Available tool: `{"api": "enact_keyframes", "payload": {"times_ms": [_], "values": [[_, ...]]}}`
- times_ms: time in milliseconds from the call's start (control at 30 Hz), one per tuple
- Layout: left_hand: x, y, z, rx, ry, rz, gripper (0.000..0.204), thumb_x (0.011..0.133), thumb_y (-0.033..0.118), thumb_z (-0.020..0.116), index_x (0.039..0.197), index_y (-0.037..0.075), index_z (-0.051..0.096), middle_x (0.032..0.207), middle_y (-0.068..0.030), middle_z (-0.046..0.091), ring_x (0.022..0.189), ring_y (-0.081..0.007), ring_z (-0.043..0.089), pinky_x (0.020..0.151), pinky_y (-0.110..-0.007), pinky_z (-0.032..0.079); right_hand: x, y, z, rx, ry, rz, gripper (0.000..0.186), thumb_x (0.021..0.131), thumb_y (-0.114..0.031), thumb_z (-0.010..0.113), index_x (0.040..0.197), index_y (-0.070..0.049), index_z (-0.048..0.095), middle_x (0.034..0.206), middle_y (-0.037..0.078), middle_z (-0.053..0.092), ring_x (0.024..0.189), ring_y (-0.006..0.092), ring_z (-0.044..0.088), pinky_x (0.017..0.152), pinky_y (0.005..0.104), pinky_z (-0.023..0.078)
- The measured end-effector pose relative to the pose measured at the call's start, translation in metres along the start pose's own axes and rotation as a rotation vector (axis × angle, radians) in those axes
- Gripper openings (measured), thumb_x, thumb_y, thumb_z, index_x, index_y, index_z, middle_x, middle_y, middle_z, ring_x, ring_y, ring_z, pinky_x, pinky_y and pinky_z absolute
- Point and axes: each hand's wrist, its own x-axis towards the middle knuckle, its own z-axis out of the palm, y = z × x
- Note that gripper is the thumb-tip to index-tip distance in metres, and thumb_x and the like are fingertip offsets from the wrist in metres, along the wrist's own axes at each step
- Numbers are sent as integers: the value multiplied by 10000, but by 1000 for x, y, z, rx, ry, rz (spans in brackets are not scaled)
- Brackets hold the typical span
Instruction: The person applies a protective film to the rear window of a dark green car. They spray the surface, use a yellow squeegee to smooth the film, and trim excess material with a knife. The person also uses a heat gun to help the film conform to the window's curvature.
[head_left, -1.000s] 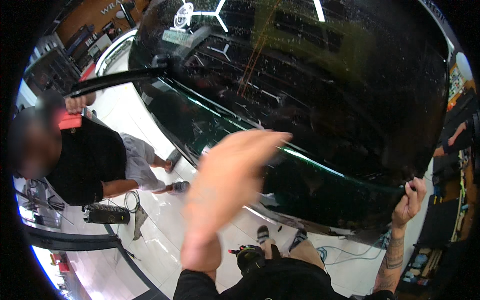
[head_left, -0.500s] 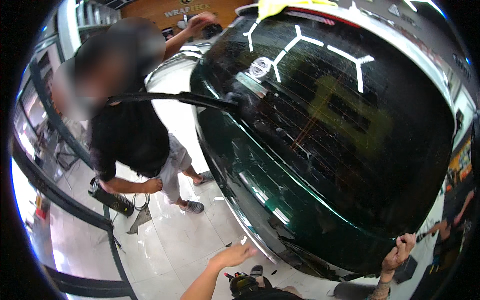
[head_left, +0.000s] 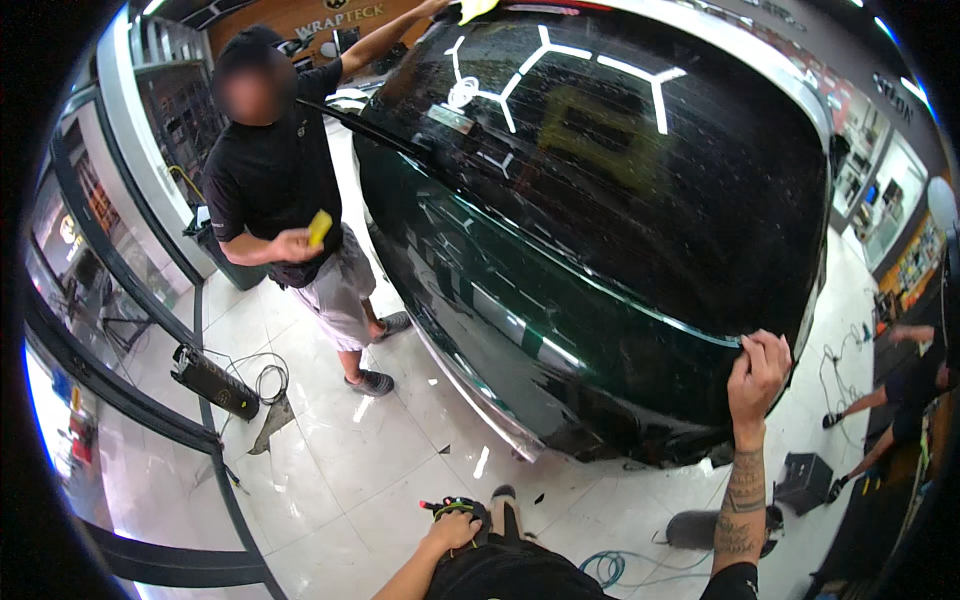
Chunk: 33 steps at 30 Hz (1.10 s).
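The dark green tailgate (head_left: 450,270) of a car stands before me, its wide dark rear window (head_left: 690,230) above the green panel. At the panel's right end, just under the glass, my right hand (head_left: 760,375) is closed with bent fingers against the edge. What it pinches there, if anything, is too small to make out. My left hand (head_left: 455,530) is at my waist, on a dark pouch (head_left: 480,512) with red and green bits sticking out. Its fingertips are partly hidden in the pouch.
At the left, a person (head_left: 275,170) in black holds a small yellow card (head_left: 319,228). A raised wiper arm (head_left: 365,127) juts toward them. On the floor are a black cylinder (head_left: 215,382), a cable, a blue hose (head_left: 610,568) and a black box (head_left: 803,484). Another person's arms (head_left: 870,405) show far right.
My left hand has drawn back from beside the bumper to the pouch. My right hand stays at the panel's right end. The view has shifted; the other person's lower hand now shows a yellow card.
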Motion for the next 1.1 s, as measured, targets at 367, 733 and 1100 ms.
{"api": "enact_keyframes", "payload": {"times_ms": [367, 733, 1100], "values": [[14, 75, -195, -123, -41, 642, 269, 967, 220, 617, 1167, 61, 700, 1031, -202, 726, 881, -338, 703, 798, -418, 550, 59, -124, 62, 295, -184, -133, 353, 787, -61, 717, 1135, -20, 670, 1150, 127, 604, 1117, 321, 581, 976, 445, 447], [65, 221, -489, 397, 1017, 1314, 384, 818, 45, 729, 1195, 63, 659, 1107, -84, 640, 1100, -310, 600, 933, -428, 473, 86, -215, 120, 64, -267, 59, 351, 741, -9, 702, 1091, 0, 679, 1013, 107, 600, 980, 279, 586, 966, 466, 436], [80, 226, -533, 475, 607, 1381, 178, 836, 50, 705, 1009, 91, 686, 950, -43, 576, 890, -228, 550, 877, -409, 386, 125, -220, 120, 20, -515, 70, 84, 801, -93, 590, 857, -30, 595, 850, 91, 498, 828, 248, 499, 782, 396, 382]]}}
